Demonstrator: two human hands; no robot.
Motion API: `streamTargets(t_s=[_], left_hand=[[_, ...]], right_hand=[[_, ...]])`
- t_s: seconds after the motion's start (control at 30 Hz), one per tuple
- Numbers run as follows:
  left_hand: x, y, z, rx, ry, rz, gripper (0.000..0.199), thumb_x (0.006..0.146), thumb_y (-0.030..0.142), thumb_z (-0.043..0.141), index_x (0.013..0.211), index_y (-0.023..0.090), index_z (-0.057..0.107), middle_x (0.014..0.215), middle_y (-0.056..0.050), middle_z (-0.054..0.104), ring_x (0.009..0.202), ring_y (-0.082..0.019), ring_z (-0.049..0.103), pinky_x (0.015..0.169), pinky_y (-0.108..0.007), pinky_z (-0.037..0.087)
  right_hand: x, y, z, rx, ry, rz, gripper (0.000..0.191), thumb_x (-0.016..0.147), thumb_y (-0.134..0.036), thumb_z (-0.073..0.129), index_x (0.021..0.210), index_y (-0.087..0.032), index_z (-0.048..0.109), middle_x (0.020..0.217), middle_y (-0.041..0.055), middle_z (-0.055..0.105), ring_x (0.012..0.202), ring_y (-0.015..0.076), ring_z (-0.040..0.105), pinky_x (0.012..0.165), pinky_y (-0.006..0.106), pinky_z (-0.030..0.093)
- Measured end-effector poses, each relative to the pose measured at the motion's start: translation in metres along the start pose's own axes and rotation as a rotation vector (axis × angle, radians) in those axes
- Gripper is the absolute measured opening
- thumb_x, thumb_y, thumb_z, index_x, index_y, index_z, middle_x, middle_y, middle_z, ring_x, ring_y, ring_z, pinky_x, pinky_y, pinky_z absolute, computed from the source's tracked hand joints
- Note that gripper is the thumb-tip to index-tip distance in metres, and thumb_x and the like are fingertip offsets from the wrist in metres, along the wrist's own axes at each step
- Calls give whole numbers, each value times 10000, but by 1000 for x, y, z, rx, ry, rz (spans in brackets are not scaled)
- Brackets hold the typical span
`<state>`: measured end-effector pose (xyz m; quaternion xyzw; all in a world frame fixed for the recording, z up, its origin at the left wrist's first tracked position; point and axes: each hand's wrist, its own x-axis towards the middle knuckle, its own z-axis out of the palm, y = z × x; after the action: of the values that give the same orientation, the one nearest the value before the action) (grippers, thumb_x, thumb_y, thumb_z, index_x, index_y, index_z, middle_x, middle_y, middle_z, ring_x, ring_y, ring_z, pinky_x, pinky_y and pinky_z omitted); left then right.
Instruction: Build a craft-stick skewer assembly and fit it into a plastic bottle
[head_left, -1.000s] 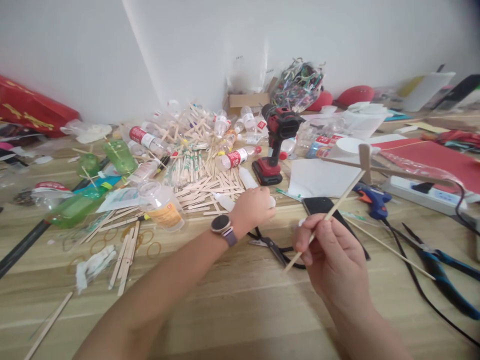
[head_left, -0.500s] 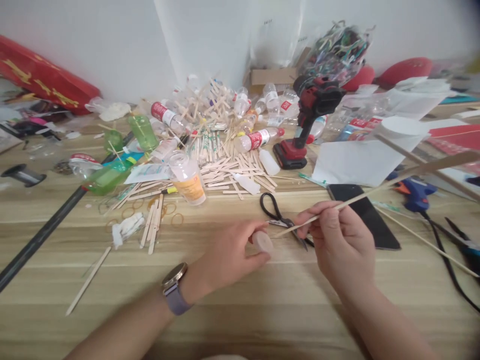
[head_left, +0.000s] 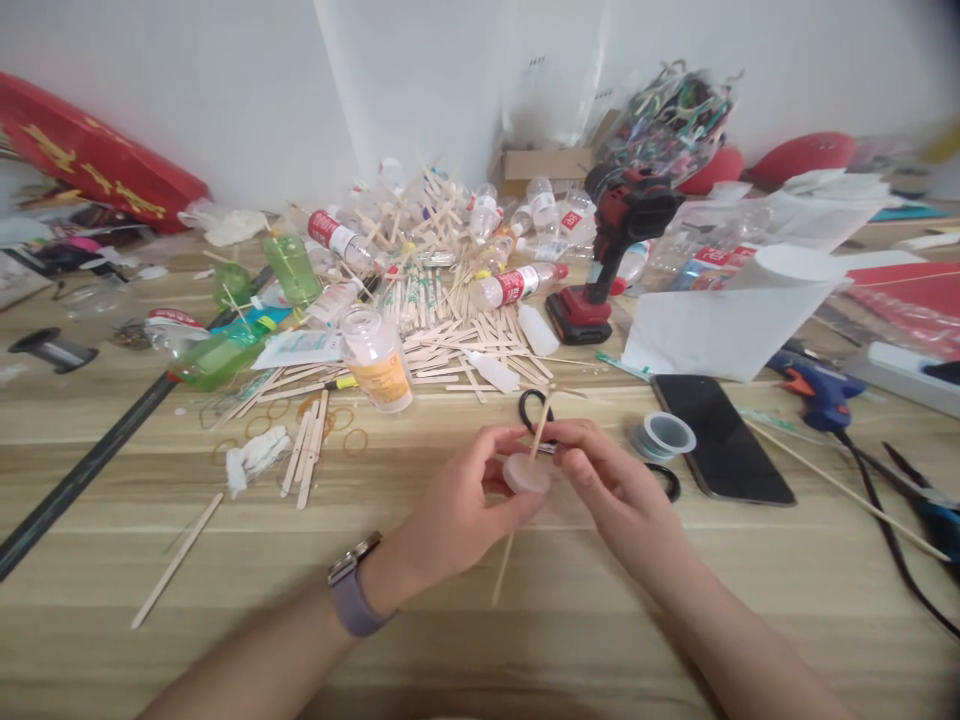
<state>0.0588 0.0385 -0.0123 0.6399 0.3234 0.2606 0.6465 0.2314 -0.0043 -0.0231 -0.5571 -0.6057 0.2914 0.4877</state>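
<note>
Your right hand (head_left: 619, 480) has come in toward your left hand (head_left: 465, 490) since half a second ago, and the thin stick (head_left: 507, 565), then slanting up to the right, now stands steeply at the pale disc (head_left: 526, 474), one end above it, the other below. Whether it passes through or behind, you cannot tell. Left thumb and fingers pinch the disc, over the table near the scissors (head_left: 535, 408); right fingertips sit by the stick's upper part, grip on it unclear. Small tub (head_left: 645, 440) beside the phone (head_left: 724, 440) is now uncovered. Writing: red-labelled bottle (head_left: 517, 286) with white print, too blurred to read; clear cup (head_left: 375, 345) with an orange label, likewise; red bag (head_left: 90, 150) with gold markings, illegible.
</note>
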Motion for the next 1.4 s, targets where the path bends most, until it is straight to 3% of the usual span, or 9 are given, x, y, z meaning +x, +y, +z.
streamTargets(t_s=[0.17, 0.33, 0.5, 0.67, 0.8, 1.0, 1.1, 1.2, 1.4], left_hand=[[3, 0, 2, -168, 19, -87, 447, 819, 247, 657, 1227, 174, 489, 1140, -80, 611, 863, -142, 607, 739, -275, 498], [8, 2, 7, -329, 86, -114, 500, 794, 308, 676, 1223, 125, 496, 881, -28, 611, 702, -109, 561, 661, -256, 485], [7, -1, 12, -380, 185, -232, 535, 799, 372, 647, 1245, 114, 501, 637, 48, 486, 565, -78, 440, 459, -166, 316], [5, -6, 17, -315, 251, -239, 608, 804, 518, 613, 1282, 158, 510, 628, 49, 482, 469, -59, 338, 391, -175, 198], [4, -5, 18, -279, 238, -254, 635, 791, 574, 608, 1270, 163, 537, 601, 60, 461, 421, -42, 271, 389, -193, 180], [2, -2, 21, -219, 215, -251, 636, 822, 602, 555, 1279, 159, 541, 598, 45, 447, 466, -69, 316, 405, -208, 187], [1, -4, 23, -213, 223, -255, 664, 855, 601, 493, 1350, 161, 438, 633, 38, 461, 504, -87, 375, 410, -204, 212], [0, -8, 25, -166, 225, -264, 604, 864, 568, 484, 1305, 156, 446, 730, 16, 501, 482, -67, 366, 397, -206, 217], [-2, -11, 27, -240, 211, -345, 478, 834, 517, 512, 1157, 165, 504, 773, 28, 486, 421, -33, 325, 348, -184, 184]], right_hand=[[-2, 2, 1, 85, -18, 100, 338, 908, -489, 514, 1081, -224, 632, 994, 79, 690, 886, 219, 650, 788, 344, 516], [-5, 8, 10, 142, -27, 126, 331, 873, -480, 569, 1069, -216, 610, 1021, 90, 667, 876, 215, 649, 802, 362, 521], [-6, 7, 21, 332, -48, 282, 460, 812, -516, 636, 1146, -209, 561, 1010, 94, 676, 908, 226, 651, 829, 379, 527], [-6, -3, 27, 528, -131, 368, 351, 827, -485, 646, 1028, -198, 628, 814, 23, 658, 781, 177, 626, 758, 312, 520], [-6, -5, 26, 651, -98, 392, 342, 824, -461, 668, 1044, -201, 637, 851, 19, 661, 737, 150, 600, 719, 284, 503], [-5, -4, 26, 794, -146, 437, 268, 814, -409, 696, 940, -182, 630, 726, -1, 638, 649, 142, 589, 655, 280, 478], [-4, 0, 25, 886, -92, 466, 301, 805, -414, 700, 1006, -203, 623, 802, 10, 648, 666, 150, 579, 629, 292, 477], [-4, 6, 24, 931, 24, 511, 362, 794, -433, 710, 1078, -224, 630, 879, 21, 657, 759, 155, 570, 679, 286, 471], [-6, 10, 27, 949, 68, 551, 353, 782, -517, 693, 943, -203, 713, 971, 62, 685, 876, 193, 585, 753, 313, 455]])
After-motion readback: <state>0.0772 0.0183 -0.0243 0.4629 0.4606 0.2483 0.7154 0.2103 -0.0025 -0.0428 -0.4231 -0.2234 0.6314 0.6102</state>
